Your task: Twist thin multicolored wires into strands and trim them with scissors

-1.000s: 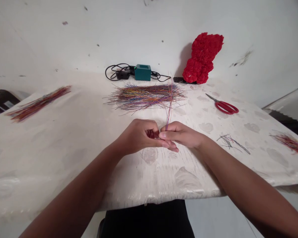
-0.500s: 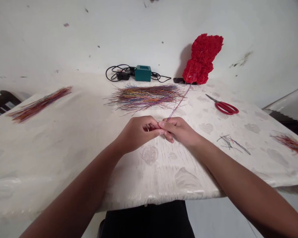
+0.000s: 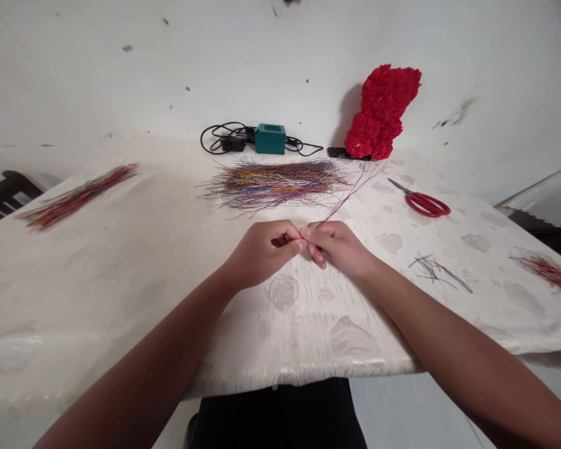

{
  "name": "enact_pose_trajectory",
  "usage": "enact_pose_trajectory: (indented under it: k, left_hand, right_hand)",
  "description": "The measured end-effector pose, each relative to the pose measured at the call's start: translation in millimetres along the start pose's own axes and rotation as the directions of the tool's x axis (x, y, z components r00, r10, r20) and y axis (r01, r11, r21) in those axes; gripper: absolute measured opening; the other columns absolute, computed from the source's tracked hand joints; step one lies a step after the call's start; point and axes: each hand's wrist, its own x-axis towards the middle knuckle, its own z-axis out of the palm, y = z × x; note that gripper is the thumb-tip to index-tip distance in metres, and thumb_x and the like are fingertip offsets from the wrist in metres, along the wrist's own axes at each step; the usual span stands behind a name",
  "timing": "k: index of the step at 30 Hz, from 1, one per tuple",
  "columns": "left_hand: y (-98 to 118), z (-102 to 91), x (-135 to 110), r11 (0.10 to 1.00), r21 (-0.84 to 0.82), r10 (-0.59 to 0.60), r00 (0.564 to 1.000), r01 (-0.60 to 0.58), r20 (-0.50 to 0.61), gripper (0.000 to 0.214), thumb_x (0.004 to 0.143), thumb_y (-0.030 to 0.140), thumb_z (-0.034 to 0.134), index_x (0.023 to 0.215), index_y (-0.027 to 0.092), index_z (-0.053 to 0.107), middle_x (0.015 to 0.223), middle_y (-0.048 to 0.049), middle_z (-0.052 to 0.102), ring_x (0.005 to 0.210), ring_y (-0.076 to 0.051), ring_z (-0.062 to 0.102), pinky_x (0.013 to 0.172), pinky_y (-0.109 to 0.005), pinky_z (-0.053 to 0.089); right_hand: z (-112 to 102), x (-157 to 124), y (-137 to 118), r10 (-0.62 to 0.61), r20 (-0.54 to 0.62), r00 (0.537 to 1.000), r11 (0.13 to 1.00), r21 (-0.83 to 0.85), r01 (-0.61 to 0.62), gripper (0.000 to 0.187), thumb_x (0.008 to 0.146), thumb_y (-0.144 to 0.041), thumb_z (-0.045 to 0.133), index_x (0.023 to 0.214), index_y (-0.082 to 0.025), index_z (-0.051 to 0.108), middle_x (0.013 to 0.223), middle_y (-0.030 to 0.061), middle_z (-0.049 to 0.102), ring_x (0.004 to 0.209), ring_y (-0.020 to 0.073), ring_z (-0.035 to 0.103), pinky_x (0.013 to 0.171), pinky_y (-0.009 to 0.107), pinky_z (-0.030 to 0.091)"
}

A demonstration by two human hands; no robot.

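My left hand (image 3: 262,252) and my right hand (image 3: 339,248) meet fingertip to fingertip above the middle of the white table (image 3: 121,274). Both are closed in a pinch on a thin bunch of coloured wires (image 3: 348,196). The bunch slants away from my fingers to the upper right, low over the table. Just behind my hands lies a big loose pile of multicoloured wires (image 3: 273,181).
Red scissors (image 3: 421,201) lie at the right. A red fluffy object (image 3: 381,112), a teal box (image 3: 270,137) and black cables (image 3: 224,137) stand along the wall. Smaller wire bundles lie at the far left (image 3: 75,196), far right (image 3: 549,271) and near my right forearm (image 3: 437,267).
The bunch of wires stood nearly upright a second ago and has tipped down to the right. My hands have shifted slightly away from me, still pinched together.
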Motion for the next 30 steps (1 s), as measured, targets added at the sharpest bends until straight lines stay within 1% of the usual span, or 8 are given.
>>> enact_pose_trajectory:
  k: [2,3,7,10,12,14,19,30]
  left_hand:
    - [-1.1,0.3,0.8,0.998,-0.067,-0.002,1.000,0.003,0.020,0.022,0.084,0.025,0.060,0.065,0.016,0.057,0.058,0.0036,0.052,0.054,-0.007,0.040,0.051,-0.021,0.032]
    - [-2.0,0.6,1.1,0.995,-0.100,-0.007,1.000,0.010,0.028,0.022,0.085,0.025,0.060,0.065,0.016,0.056,0.058,0.0031,0.053,0.054,-0.008,0.041,0.051,-0.021,0.032]
    - [-6.9,3.1,1.5,0.975,-0.212,-0.048,0.996,0.062,0.071,0.023,0.088,0.029,0.059,0.068,0.017,0.057,0.067,-0.0013,0.062,0.064,-0.012,0.054,0.058,-0.024,0.040]
    - [-8.5,4.6,1.4,0.961,-0.258,-0.078,0.991,0.103,0.105,0.024,0.089,0.032,0.059,0.070,0.017,0.059,0.069,-0.0020,0.063,0.068,-0.014,0.057,0.061,-0.025,0.044]
    - [-8.3,4.4,1.4,0.958,-0.262,-0.088,0.990,0.114,0.109,0.023,0.089,0.032,0.060,0.071,0.016,0.060,0.068,-0.0014,0.063,0.068,-0.013,0.058,0.063,-0.025,0.045]
    - [-7.9,2.8,1.6,0.958,-0.264,-0.078,0.990,0.108,0.120,0.021,0.089,0.031,0.061,0.075,0.016,0.063,0.070,-0.0010,0.063,0.068,-0.012,0.058,0.065,-0.024,0.048]
    - [-8.7,-3.5,1.6,0.958,-0.283,0.004,0.991,0.035,0.137,0.012,0.089,0.027,0.062,0.091,0.017,0.069,0.078,-0.0006,0.068,0.070,-0.009,0.062,0.068,-0.021,0.052]
    - [-7.5,-2.6,0.3,0.968,-0.252,0.040,0.997,-0.020,0.073,0.013,0.088,0.028,0.065,0.082,0.017,0.069,0.072,0.0003,0.067,0.066,-0.009,0.062,0.065,-0.021,0.052]
  right_hand:
    - [0.9,-0.3,-1.6,-0.006,-0.006,1.000,1.000,0.017,0.006,0.047,0.092,-0.042,0.062,0.054,-0.015,0.054,0.051,-0.0038,0.048,0.039,0.0070,0.045,0.041,0.024,0.034]
    - [1.2,-0.5,-2.5,-0.013,-0.009,1.000,1.000,0.025,0.013,0.047,0.092,-0.041,0.062,0.054,-0.015,0.054,0.051,-0.0038,0.048,0.039,0.0072,0.045,0.041,0.024,0.034]
    - [1.7,-1.3,-5.6,-0.039,-0.026,0.999,0.999,0.007,0.039,0.047,0.093,-0.041,0.061,0.053,-0.016,0.052,0.051,-0.0039,0.049,0.040,0.0071,0.045,0.042,0.024,0.035]
    - [0.5,-1.7,-5.5,-0.070,-0.011,0.997,0.997,-0.022,0.070,0.050,0.092,-0.043,0.061,0.052,-0.016,0.051,0.051,-0.0037,0.049,0.041,0.0070,0.046,0.043,0.024,0.036]
    - [-1.4,-1.7,-4.7,-0.084,0.002,0.996,0.996,-0.013,0.084,0.049,0.093,-0.042,0.061,0.052,-0.016,0.052,0.050,-0.0037,0.049,0.041,0.0069,0.045,0.043,0.024,0.036]
    - [-3.6,-1.4,-4.0,-0.074,0.001,0.997,0.997,0.034,0.073,0.047,0.093,-0.040,0.061,0.054,-0.016,0.052,0.050,-0.0044,0.048,0.039,0.0067,0.045,0.042,0.023,0.036]
    - [-5.9,-1.1,-4.8,-0.026,0.012,1.000,0.984,0.176,0.024,0.043,0.092,-0.037,0.063,0.057,-0.016,0.051,0.047,-0.0058,0.048,0.036,0.0068,0.045,0.040,0.023,0.034]
    - [-4.9,-3.0,-6.1,-0.029,0.049,0.998,0.983,0.184,0.020,0.042,0.092,-0.038,0.064,0.059,-0.015,0.053,0.049,-0.0057,0.050,0.038,0.0066,0.047,0.043,0.023,0.036]
